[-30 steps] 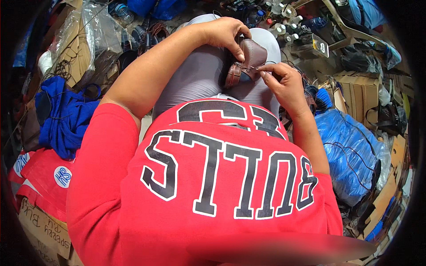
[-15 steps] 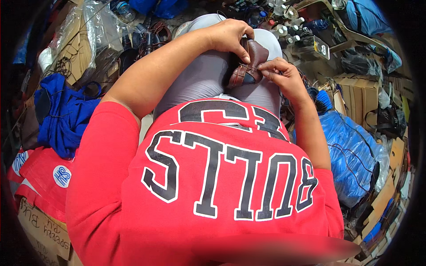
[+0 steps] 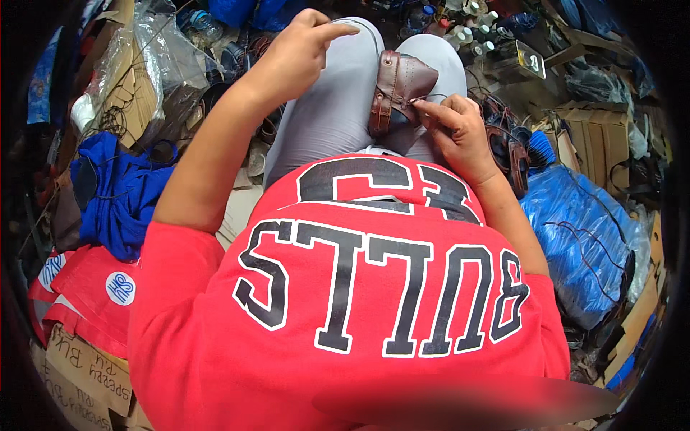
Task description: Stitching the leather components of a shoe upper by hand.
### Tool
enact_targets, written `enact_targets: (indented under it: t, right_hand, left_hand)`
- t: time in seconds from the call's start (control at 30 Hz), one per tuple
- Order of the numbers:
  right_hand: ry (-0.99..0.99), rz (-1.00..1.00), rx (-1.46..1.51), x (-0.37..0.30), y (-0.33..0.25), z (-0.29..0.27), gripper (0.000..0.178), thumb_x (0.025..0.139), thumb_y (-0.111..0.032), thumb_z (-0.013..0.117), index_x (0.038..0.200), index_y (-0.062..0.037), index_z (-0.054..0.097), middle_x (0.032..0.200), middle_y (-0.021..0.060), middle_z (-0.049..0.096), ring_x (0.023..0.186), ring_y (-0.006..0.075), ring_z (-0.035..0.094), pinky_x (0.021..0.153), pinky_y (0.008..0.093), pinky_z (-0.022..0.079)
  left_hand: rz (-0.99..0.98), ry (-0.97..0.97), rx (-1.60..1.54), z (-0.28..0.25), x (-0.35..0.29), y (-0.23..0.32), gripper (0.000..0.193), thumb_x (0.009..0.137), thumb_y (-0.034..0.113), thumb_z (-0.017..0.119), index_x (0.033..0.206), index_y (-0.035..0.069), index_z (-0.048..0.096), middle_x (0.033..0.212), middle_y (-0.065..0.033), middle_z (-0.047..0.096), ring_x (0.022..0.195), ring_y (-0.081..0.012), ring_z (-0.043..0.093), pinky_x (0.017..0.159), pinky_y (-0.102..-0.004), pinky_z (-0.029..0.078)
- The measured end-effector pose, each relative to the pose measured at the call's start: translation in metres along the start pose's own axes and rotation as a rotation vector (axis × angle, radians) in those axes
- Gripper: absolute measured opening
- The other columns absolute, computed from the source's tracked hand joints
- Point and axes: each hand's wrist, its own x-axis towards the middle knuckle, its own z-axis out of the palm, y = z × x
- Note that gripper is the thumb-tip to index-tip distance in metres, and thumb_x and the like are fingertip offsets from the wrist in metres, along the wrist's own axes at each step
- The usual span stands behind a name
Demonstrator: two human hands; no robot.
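A brown leather shoe (image 3: 413, 79) with stitching and a lace rests between my thighs, at the knees. My right hand (image 3: 460, 129) is closed beside it, thumb and forefinger pinching the dark shoelace (image 3: 411, 102) at the front of the shoe. Up and to the left, clear of the shoe, my left hand (image 3: 305, 57) is raised over my left knee. Its fingers are curled with the forefinger stretched out, and a thin dark strand of lace arcs from it over the knee toward the shoe. The exact grip there is partly hidden.
Several small bottles (image 3: 474, 32) stand beyond my right knee. A blue plastic-wrapped bundle (image 3: 575, 244) and cardboard (image 3: 596, 144) lie on the right. Blue cloth (image 3: 122, 194), clear plastic (image 3: 172, 65) and red packaging (image 3: 93, 287) crowd the left. More brown shoes (image 3: 514, 154) sit near my right forearm.
My left hand has let go of the shoe and moved up and left, drawing a strand of lace out. My right hand stays at the laces, and the shoe has turned a little.
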Motion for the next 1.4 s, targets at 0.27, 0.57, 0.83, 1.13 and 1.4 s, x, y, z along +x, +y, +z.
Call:
enact_targets:
  t: [0.27, 0.57, 0.83, 1.13, 1.4]
  right_hand:
    - [-0.157, 0.169, 0.257, 0.013, 0.018, -0.004, 0.04, 0.068, 0.007, 0.053, 0.096, -0.0148, 0.07, 0.073, 0.0035, 0.052, 0.072, 0.0172, 0.053, 0.066, 0.0278, 0.042]
    - [-0.219, 0.24, 0.305, 0.026, 0.025, -0.002, 0.048, 0.062, 0.011, 0.046, 0.092, -0.0154, 0.071, 0.077, 0.0016, 0.053, 0.077, 0.0155, 0.054, 0.073, 0.0259, 0.045]
    - [-0.218, 0.234, 0.284, 0.026, 0.025, -0.002, 0.044, 0.064, 0.008, 0.048, 0.092, -0.0164, 0.071, 0.078, 0.0007, 0.055, 0.079, 0.0153, 0.054, 0.076, 0.0258, 0.044]
    - [-0.26, 0.24, 0.35, 0.023, 0.029, -0.004, 0.039, 0.067, 0.003, 0.051, 0.095, -0.0162, 0.072, 0.077, -0.0007, 0.057, 0.083, 0.015, 0.051, 0.081, 0.0258, 0.041]
    - [-0.29, 0.224, 0.375, 0.023, 0.032, -0.003, 0.037, 0.068, 0.0, 0.054, 0.096, -0.0176, 0.072, 0.076, -0.0018, 0.057, 0.083, 0.0143, 0.051, 0.084, 0.0266, 0.038]
  left_hand:
    - [0.039, 0.062, -0.046, 0.019, -0.018, 0.025, 0.016, 0.071, 0.0, 0.069, 0.085, 0.008, 0.069, 0.076, -0.0046, 0.062, 0.073, -0.0189, 0.059, 0.067, -0.0303, 0.046]
    - [0.162, 0.024, 0.211, 0.026, -0.012, 0.026, 0.011, 0.069, 0.019, 0.074, 0.08, 0.024, 0.072, 0.067, 0.0043, 0.049, 0.075, -0.0142, 0.048, 0.078, -0.0346, 0.027]
    - [0.184, 0.025, 0.26, 0.025, -0.009, 0.031, 0.011, 0.069, 0.018, 0.074, 0.079, 0.024, 0.072, 0.069, 0.0044, 0.049, 0.078, -0.015, 0.048, 0.078, -0.0348, 0.028]
    - [0.305, 0.067, 0.386, 0.03, -0.013, 0.044, 0.008, 0.068, 0.015, 0.071, 0.073, 0.021, 0.068, 0.071, 0.0024, 0.05, 0.082, -0.0168, 0.051, 0.079, -0.0374, 0.029]
    - [0.277, -0.061, 0.152, 0.032, -0.006, 0.026, 0.012, 0.069, 0.014, 0.072, 0.079, 0.021, 0.071, 0.072, 0.0031, 0.051, 0.081, -0.0158, 0.051, 0.08, -0.0343, 0.029]
